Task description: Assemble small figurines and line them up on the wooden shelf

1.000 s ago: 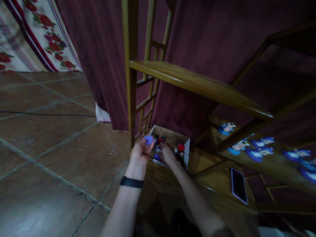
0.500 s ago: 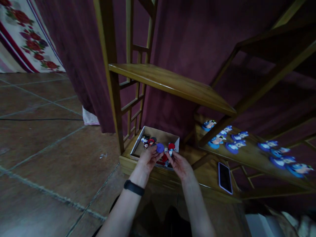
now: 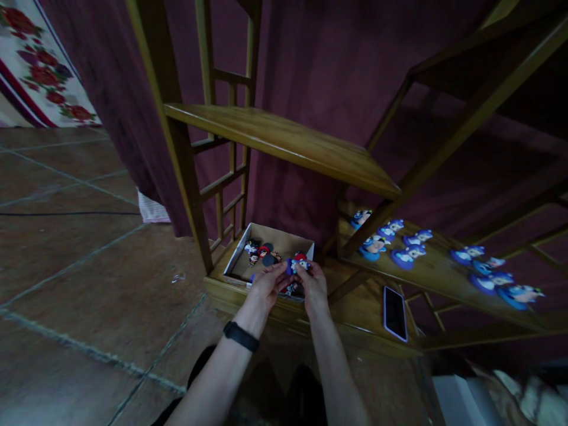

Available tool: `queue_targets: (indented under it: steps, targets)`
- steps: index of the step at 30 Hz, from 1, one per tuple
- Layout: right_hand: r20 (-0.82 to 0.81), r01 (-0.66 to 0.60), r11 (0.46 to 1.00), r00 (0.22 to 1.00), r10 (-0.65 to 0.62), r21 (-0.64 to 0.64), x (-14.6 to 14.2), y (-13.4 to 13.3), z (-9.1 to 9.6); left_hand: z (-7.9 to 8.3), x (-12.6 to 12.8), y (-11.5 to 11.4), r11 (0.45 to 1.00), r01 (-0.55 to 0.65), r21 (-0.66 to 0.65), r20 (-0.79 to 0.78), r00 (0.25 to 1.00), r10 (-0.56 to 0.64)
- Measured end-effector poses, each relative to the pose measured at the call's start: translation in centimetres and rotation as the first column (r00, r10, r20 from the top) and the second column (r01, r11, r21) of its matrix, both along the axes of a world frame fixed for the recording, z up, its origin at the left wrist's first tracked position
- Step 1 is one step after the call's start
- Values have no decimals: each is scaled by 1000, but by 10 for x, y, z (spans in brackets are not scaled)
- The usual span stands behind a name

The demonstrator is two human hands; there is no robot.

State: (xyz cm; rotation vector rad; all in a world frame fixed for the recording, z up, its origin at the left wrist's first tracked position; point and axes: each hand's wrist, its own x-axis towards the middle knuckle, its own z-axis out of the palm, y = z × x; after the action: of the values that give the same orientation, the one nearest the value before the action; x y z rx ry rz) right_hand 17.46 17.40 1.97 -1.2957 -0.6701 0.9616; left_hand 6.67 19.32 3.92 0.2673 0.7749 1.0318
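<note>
Over the front right of the shallow cardboard box (image 3: 239,260), my left hand (image 3: 267,285) and my right hand (image 3: 314,284) meet, fingers closed on a small figurine (image 3: 297,265). A purple round base shows at its left, against the left fingertips. My right thumb and fingers pinch its white, blue and red figure part. Inside the box lie several dark and red figure pieces (image 3: 262,251) and a dark grey disc (image 3: 268,260). More pieces are partly hidden beneath my hands.
The box stands on a low wooden shelf (image 3: 350,307), under a higher shelf board (image 3: 284,136). A phone (image 3: 394,313) lies to the right. Several finished-looking figurines (image 3: 408,254) on blue and purple bases line a raised shelf. Upright posts (image 3: 177,154) flank the left.
My right hand has moved left to my left hand, bringing the figure part to the purple base. The base has turned from face-on to edge-on. The view has shifted slightly.
</note>
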Motion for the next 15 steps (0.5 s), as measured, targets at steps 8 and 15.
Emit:
queue_targets:
  steps: [8, 15]
  targets:
    - [246, 39, 996, 967, -57, 79, -1, 5, -4, 0, 1, -2, 999, -27, 44, -35, 999, 28]
    - [454, 61, 990, 884, -113, 127, -1, 2, -3, -6, 1, -2, 997, -38, 60, -28, 999, 39]
